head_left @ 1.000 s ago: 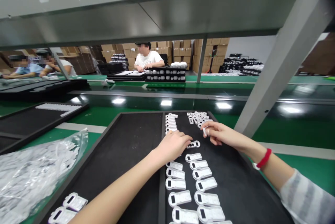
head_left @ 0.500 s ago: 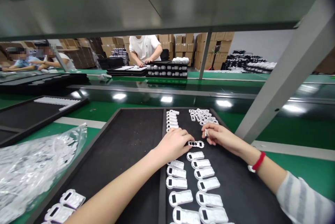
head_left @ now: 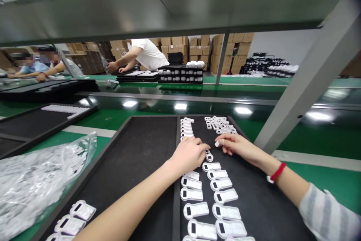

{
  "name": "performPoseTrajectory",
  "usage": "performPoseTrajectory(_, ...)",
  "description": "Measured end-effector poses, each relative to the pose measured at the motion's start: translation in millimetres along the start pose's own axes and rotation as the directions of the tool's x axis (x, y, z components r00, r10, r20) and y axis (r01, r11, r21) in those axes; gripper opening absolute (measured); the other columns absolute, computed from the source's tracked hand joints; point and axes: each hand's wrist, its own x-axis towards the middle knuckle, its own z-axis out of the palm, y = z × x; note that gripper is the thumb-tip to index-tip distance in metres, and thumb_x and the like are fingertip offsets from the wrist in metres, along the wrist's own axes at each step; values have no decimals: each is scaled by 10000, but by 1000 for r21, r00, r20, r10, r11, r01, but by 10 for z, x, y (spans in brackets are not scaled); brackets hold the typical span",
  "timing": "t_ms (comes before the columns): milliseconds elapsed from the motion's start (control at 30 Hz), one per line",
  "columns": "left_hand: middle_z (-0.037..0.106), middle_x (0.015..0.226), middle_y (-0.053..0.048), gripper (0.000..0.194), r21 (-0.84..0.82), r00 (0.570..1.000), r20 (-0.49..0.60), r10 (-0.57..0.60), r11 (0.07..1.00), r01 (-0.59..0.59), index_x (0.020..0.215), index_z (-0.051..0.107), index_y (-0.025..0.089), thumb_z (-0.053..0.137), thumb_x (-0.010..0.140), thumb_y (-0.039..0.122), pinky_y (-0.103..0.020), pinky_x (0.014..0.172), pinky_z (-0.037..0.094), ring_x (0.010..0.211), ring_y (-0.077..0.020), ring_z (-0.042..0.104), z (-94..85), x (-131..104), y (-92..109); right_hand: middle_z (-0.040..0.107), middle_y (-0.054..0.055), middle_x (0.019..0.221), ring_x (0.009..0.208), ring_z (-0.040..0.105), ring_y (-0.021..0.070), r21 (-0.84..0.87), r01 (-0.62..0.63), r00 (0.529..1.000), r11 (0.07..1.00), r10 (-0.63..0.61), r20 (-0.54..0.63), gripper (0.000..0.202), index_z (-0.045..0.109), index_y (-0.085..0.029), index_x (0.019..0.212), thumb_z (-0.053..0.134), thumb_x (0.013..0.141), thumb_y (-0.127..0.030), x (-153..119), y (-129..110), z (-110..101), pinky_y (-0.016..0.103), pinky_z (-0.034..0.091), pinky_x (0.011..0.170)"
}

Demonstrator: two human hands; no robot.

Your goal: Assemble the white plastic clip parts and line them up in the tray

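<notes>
Above the divider of a black tray (head_left: 176, 196), my left hand (head_left: 189, 155) has its fingers bent round a white part (head_left: 209, 155) with dark openings, held at the fingertips. To its right, my right hand (head_left: 234, 146) pinches a small white piece (head_left: 218, 143) between thumb and finger. White casings (head_left: 225, 196) with dark windows lie in two columns below the hands. A loose heap of white parts (head_left: 221, 123) sits at the tray's far right, and a column of white parts (head_left: 186, 126) stands beyond my left hand.
A clear plastic bag of white parts (head_left: 42, 184) lies at left, near another black tray (head_left: 17, 120). A slanted metal post (head_left: 299, 94) rises at right under a shelf (head_left: 169, 4). Across the bench, a person in a white shirt (head_left: 148, 53) leans beside stacked trays (head_left: 180, 75).
The part at my left fingertips has turned from lying crosswise to pointing toward me. The small piece in my right hand is tilted differently. The person across has leaned left, arms outstretched.
</notes>
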Motion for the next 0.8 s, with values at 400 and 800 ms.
performPoseTrajectory(400,709,1069,6,247,-223,986,67,-153,961,164,1141,649,262,531,927,230,-369,925,427,1016,-213,619,-72,31,148,572,-4,676,615,480,127,-128,17,997,992,-26,-67,306,634,-164,861,638,775,-458,13,-19,14,258,348,558)
performPoseTrajectory(800,702,1049,10,223,-264,976,174,-128,949,171,1075,694,266,622,887,361,-322,902,416,1006,-201,631,-128,14,90,676,34,851,819,588,195,-300,79,996,951,-60,73,173,676,-177,791,610,744,-330,-22,-66,76,308,435,776)
